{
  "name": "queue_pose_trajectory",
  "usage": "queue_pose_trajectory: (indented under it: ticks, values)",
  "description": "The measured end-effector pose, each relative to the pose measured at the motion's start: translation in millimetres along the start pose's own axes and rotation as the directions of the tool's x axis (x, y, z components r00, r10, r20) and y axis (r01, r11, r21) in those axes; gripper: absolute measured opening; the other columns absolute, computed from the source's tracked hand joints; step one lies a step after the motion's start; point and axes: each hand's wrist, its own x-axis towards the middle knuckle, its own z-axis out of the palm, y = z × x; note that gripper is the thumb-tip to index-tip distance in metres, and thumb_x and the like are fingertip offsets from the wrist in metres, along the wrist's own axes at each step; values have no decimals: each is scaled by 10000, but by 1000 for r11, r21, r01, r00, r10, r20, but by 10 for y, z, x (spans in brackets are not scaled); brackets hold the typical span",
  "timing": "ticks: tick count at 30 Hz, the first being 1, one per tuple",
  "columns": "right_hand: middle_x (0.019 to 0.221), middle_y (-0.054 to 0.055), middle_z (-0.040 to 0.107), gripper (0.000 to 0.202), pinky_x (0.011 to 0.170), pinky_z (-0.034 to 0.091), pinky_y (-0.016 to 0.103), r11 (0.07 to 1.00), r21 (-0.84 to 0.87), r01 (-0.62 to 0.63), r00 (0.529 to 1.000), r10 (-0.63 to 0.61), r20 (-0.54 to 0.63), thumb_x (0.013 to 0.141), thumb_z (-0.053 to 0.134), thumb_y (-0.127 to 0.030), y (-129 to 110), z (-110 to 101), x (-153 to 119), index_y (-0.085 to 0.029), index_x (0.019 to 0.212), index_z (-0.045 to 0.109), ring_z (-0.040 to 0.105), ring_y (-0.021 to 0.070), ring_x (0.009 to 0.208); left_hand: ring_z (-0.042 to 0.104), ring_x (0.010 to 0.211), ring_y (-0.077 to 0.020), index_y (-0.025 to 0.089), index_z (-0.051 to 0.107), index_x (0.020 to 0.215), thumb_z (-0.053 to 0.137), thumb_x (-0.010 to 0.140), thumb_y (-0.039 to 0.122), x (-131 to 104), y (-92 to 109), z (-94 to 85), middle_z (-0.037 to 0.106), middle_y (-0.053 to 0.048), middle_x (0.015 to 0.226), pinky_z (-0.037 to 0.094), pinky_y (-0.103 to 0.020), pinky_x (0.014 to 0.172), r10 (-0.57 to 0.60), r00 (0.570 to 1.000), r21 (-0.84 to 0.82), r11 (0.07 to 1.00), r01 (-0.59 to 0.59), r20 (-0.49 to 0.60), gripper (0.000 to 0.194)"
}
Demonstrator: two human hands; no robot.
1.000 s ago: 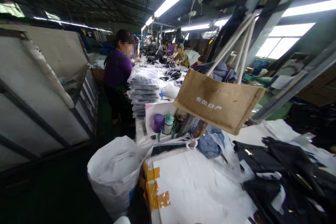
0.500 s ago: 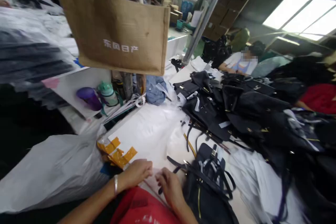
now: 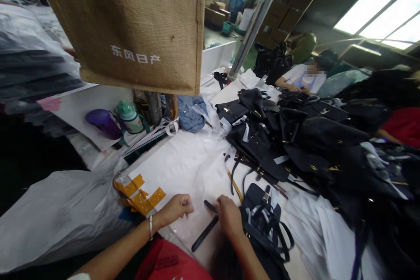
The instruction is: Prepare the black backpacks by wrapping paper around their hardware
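Near bag: the black bag (image 3: 253,196) lies on the white table (image 3: 177,153), with its straps in a tangle on top.
Right hand: this hand (image 3: 229,216) is just left of the black bag. Its fingers are closed tight on a thin black strap (image 3: 209,205), and the tip pokes out.
Strap: it is left of the black bag, in the right hand. A longer dark piece (image 3: 204,235) slants down from under that hand; I cannot tell if it is the same strap.
Left hand: this hand (image 3: 179,207) is farther left of the black bag. The fingers are curled in and closed up; I cannot tell if something small is inside. A shiny bracelet (image 3: 150,227) is on the wrist.
Tape: orange tape (image 3: 154,201) is well to the left of the black bag.
Big pile: lots of dark bags (image 3: 324,140) are heaped behind and right of the black bag.
White sheets: these (image 3: 315,223) lie right beside the black bag.
Brown bag: a brown bag (image 3: 141,26) hangs high up, behind and left of the black bag.
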Motion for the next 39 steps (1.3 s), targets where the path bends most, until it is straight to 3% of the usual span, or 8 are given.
queue_pose_trajectory:
  ticks: [3,8,13,17,19,22,33,39]
  values:
    - [954,149,681,135,772,395,324,972,-232,45,999,-42,19,868,551,-238,226,-16,84,-147,918,639,613,276,954,489,524,-101,153,579,681,624,707,322,131,93,24,583,21,584,354,-211,494,31,999,0,1000,-31,-20,176]
    - [851,52,688,136,719,399,263,990,-118,83,994,-74,84,869,502,-179,478,7,-32,-194,825,630,626,195,840,517,519,-111,140,600,694,596,733,318,261,227,81,620,-6,612,384,-223,489,55,998,-6,998,-55,-13,182]
    - [966,68,655,180,818,417,289,952,262,159,987,-150,-52,847,504,-215,393,-166,-155,-189,985,616,595,210,922,506,507,-107,144,596,687,605,755,372,323,383,169,588,8,608,395,-223,476,77,997,2,997,-77,-6,238]
    - [944,39,652,304,735,452,264,729,679,89,996,-56,-71,847,544,-348,41,-311,-81,-204,1113,577,598,185,838,539,559,-116,143,594,714,603,790,431,363,500,276,608,-6,650,422,-223,503,135,991,-8,991,-134,14,298]
    - [796,12,631,240,646,434,247,657,753,42,999,-6,-50,818,579,-371,-91,-335,-11,-184,965,613,571,170,726,539,565,-118,140,585,721,596,801,437,382,535,320,608,-11,661,428,-222,491,146,989,-26,989,-146,18,308]
    - [618,-19,542,236,575,377,237,643,765,15,992,85,-91,837,546,-385,-142,-345,57,-183,719,572,503,148,611,549,600,-126,141,571,756,596,800,414,395,571,364,595,-10,690,439,-214,471,132,991,-58,990,-131,18,277]
    - [547,-45,467,365,545,280,235,841,538,66,953,108,-285,886,504,-467,-109,-471,60,-197,639,502,439,119,540,382,447,-63,167,566,864,662,772,339,419,724,574,545,59,574,268,-170,398,191,981,-72,978,-194,-38,217]
    - [700,15,644,328,569,405,234,735,676,50,990,51,-129,945,385,-451,68,-388,58,-192,827,548,573,148,596,396,486,-69,158,592,741,682,742,376,421,702,475,534,55,586,284,-195,466,149,985,-131,979,-159,-85,236]
